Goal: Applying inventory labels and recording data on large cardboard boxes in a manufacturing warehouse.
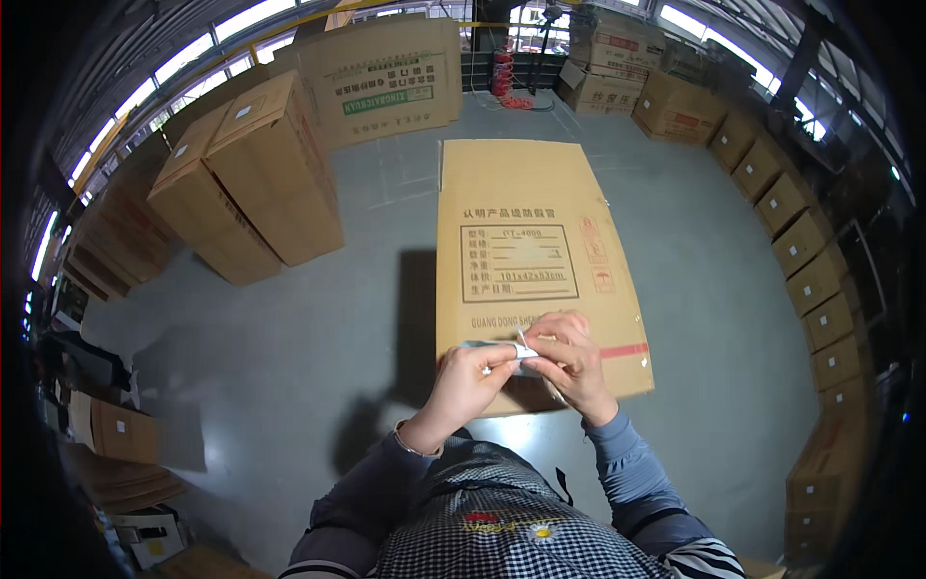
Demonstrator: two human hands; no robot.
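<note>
over the carton [511, 179], close to its near edge, your left hand [468, 378] and right hand [573, 365] pinch a small white piece [526, 352], each grip narrow around it. handle it lightly by its margins; hard squeezing could crease it.

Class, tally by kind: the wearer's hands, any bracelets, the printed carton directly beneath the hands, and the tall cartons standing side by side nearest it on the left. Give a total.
Hands (left hand, right hand): 2
Bracelet: 1
Printed carton: 1
Tall cartons: 2
Total: 6
</note>
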